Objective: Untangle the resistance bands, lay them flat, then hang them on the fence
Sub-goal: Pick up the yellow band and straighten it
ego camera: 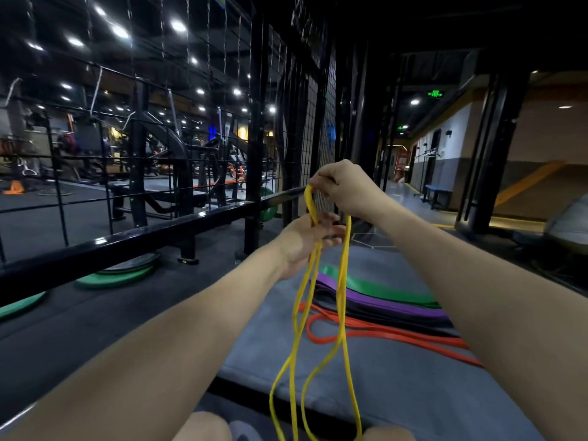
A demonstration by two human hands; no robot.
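Note:
A thin yellow resistance band (341,300) hangs in long loops in front of me. My right hand (345,186) pinches its top end up high. Just below, my left hand (305,241) is palm up with its fingers curled around strands of the same band. On the grey mat (397,383) below lie a green band (375,289), a purple band (391,305), a black band (366,311) and a red band (381,334), side by side and fairly flat. The black wire fence (197,128) stands to my left and ahead.
A thick black rail (127,243) runs low along the fence. Green weight plates (114,276) lie on the floor beyond it. Gym machines stand behind the mesh. A corridor with a blue bench (437,192) opens to the right.

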